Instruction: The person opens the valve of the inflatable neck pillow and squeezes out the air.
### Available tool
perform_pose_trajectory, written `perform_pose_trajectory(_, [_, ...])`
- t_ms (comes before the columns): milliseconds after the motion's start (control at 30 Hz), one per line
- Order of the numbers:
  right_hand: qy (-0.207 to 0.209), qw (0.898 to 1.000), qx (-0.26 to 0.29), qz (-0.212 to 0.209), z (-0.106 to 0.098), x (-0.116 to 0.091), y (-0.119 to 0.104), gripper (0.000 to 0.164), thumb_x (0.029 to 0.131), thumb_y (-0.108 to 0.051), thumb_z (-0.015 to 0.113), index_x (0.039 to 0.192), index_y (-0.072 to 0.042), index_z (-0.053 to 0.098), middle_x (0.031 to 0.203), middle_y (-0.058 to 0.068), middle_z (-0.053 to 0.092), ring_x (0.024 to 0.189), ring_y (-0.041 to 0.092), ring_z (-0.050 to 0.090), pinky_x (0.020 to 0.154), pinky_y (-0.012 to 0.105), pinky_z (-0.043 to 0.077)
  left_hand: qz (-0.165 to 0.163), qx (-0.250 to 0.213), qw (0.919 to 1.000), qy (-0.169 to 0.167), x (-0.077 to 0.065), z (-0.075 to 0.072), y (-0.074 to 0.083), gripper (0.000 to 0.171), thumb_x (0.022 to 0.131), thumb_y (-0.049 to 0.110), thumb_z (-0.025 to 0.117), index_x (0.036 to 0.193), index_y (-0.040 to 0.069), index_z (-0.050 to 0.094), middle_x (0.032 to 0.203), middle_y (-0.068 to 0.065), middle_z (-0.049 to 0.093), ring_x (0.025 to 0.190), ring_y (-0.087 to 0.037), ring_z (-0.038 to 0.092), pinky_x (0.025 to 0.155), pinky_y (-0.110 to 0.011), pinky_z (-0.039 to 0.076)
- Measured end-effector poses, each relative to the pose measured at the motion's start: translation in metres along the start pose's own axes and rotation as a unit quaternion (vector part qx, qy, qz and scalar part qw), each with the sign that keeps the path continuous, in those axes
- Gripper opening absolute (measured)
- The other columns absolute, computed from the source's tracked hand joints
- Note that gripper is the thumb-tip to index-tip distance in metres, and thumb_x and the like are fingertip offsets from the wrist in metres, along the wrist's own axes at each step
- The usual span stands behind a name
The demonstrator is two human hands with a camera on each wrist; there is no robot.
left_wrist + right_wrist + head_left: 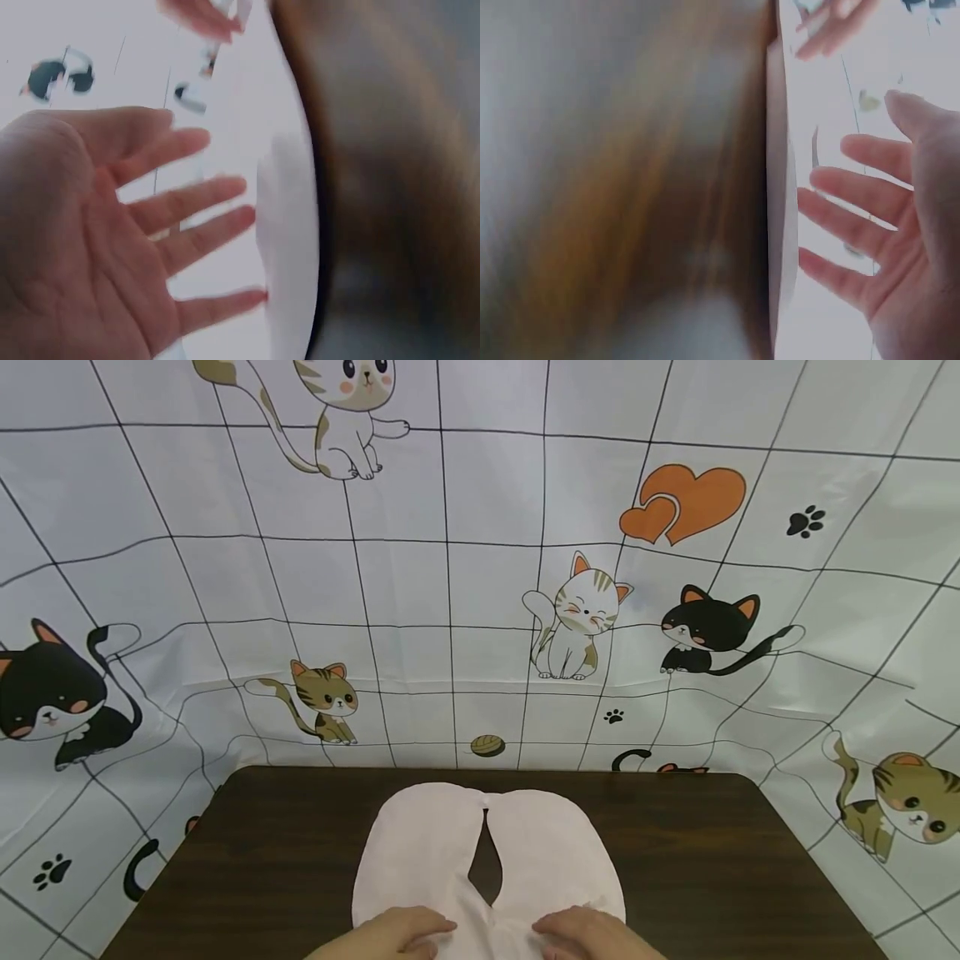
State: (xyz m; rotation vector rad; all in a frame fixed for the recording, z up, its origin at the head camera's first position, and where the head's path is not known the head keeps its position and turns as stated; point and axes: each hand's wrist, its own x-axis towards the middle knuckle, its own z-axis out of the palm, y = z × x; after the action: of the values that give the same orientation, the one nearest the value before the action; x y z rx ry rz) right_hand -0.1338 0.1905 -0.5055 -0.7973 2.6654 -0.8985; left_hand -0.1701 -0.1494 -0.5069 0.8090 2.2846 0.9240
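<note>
A pale pink, flat, soft cloth piece with two rounded lobes lies on the dark wooden table. Its lobes meet at the far edge, and a teardrop gap between them shows the wood. My left hand rests its fingertips on the near left part of the cloth. On the near right part, the fingertips of my right hand touch down beside some small creases. Both wrist views show spread, nearly straight fingers reaching the cloth, with nothing gripped. The cloth's near edge is out of the head view.
White sheeting with a grid and printed cats hangs behind the table and along both sides. The tabletop's far corners are rounded. Wood extends to the left and right of the cloth.
</note>
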Motion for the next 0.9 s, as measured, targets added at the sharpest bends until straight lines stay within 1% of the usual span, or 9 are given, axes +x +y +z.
perform_pose_trajectory(33, [0.018, 0.999, 0.038, 0.034, -0.009, -0.001, 0.001, 0.033, 0.09, -0.051, 0.056, 0.115, -0.03, 0.064, 0.112, -0.016, 0.06, 0.096, 0.005, 0.055, 0.079, 0.034, 0.051, -0.007, -0.053, 0.9985, 0.014, -0.002, -0.008, 0.0, 0.032, 0.094, 0.033, 0.056, 0.124, 0.024, 0.061, 0.127, 0.004, 0.056, 0.108, -0.017, 0.052, 0.094, -0.056, 0.04])
perform_pose_trajectory(67, [0.035, 0.998, 0.041, 0.022, -0.015, 0.0, 0.008, 0.029, 0.093, -0.046, 0.054, 0.113, -0.028, 0.065, 0.111, -0.014, 0.061, 0.094, 0.004, 0.056, 0.078, 0.032, 0.051, -0.017, -0.094, 0.995, 0.029, -0.003, -0.016, 0.001, 0.028, 0.094, 0.025, 0.057, 0.122, 0.022, 0.063, 0.124, 0.003, 0.058, 0.105, -0.016, 0.052, 0.095, -0.053, 0.041])
perform_pose_trajectory(133, [0.087, 0.996, 0.011, -0.032, -0.025, 0.008, 0.028, 0.024, 0.098, -0.033, 0.052, 0.108, -0.02, 0.069, 0.102, -0.011, 0.067, 0.085, 0.0, 0.058, 0.071, 0.026, 0.051, -0.002, -0.101, 0.9933, 0.055, -0.002, -0.03, -0.004, 0.027, 0.097, 0.018, 0.053, 0.121, 0.015, 0.064, 0.12, 0.0, 0.061, 0.104, -0.016, 0.054, 0.095, -0.045, 0.044])
perform_pose_trajectory(200, [0.157, 0.986, -0.021, -0.045, -0.03, 0.012, 0.043, 0.016, 0.096, -0.023, 0.057, 0.101, -0.017, 0.071, 0.094, -0.009, 0.069, 0.074, -0.003, 0.056, 0.062, 0.022, 0.049, 0.018, -0.099, 0.9908, 0.09, 0.0, -0.04, -0.014, 0.028, 0.098, 0.016, 0.051, 0.123, 0.01, 0.062, 0.118, -0.003, 0.063, 0.105, -0.016, 0.056, 0.091, -0.035, 0.047])
perform_pose_trajectory(367, [0.275, 0.955, -0.075, 0.088, -0.041, 0.024, 0.065, 0.009, 0.088, -0.017, 0.067, 0.096, -0.019, 0.071, 0.079, -0.015, 0.061, 0.061, -0.002, 0.048, 0.052, 0.023, 0.042, 0.019, -0.088, 0.9816, 0.169, 0.008, -0.054, -0.041, 0.033, 0.097, 0.013, 0.052, 0.128, 0.002, 0.056, 0.114, -0.011, 0.063, 0.099, -0.022, 0.06, 0.073, -0.026, 0.05])
perform_pose_trajectory(467, [0.268, 0.943, -0.065, 0.189, -0.046, 0.034, 0.072, 0.026, 0.088, -0.021, 0.065, 0.114, -0.015, 0.065, 0.077, -0.009, 0.054, 0.058, 0.007, 0.047, 0.05, 0.028, 0.039, -0.024, -0.037, 0.9711, 0.234, 0.016, -0.056, -0.048, 0.033, 0.093, 0.009, 0.055, 0.126, 0.004, 0.058, 0.114, -0.008, 0.061, 0.095, -0.019, 0.058, 0.072, -0.029, 0.049])
perform_pose_trajectory(567, [0.236, 0.94, -0.054, 0.242, -0.046, 0.045, 0.076, 0.044, 0.089, -0.029, 0.062, 0.128, -0.01, 0.054, 0.087, 0.0, 0.053, 0.063, 0.015, 0.05, 0.051, 0.032, 0.039, -0.074, 0.028, 0.9532, 0.292, 0.023, -0.055, -0.046, 0.035, 0.089, 0.007, 0.057, 0.123, 0.007, 0.062, 0.112, -0.005, 0.058, 0.095, -0.018, 0.055, 0.079, -0.036, 0.047])
perform_pose_trajectory(733, [0.198, 0.942, -0.058, 0.265, -0.039, 0.062, 0.078, 0.045, 0.089, -0.036, 0.06, 0.121, -0.005, 0.059, 0.103, 0.009, 0.055, 0.072, 0.024, 0.055, 0.056, 0.04, 0.043, -0.107, 0.098, 0.9388, 0.312, 0.027, -0.053, -0.04, 0.041, 0.084, 0.007, 0.06, 0.125, 0.007, 0.062, 0.12, -0.018, 0.056, 0.105, -0.039, 0.053, 0.087, -0.056, 0.04])
perform_pose_trajectory(900, [0.201, 0.939, -0.021, 0.278, -0.038, 0.069, 0.074, 0.046, 0.087, -0.038, 0.061, 0.112, 0.001, 0.059, 0.098, 0.013, 0.064, 0.075, 0.028, 0.061, 0.058, 0.045, 0.047, -0.139, 0.054, 0.9338, 0.325, 0.037, -0.057, -0.046, 0.049, 0.085, 0.011, 0.056, 0.133, -0.001, 0.052, 0.129, -0.028, 0.048, 0.113, -0.047, 0.047, 0.088, -0.061, 0.038])
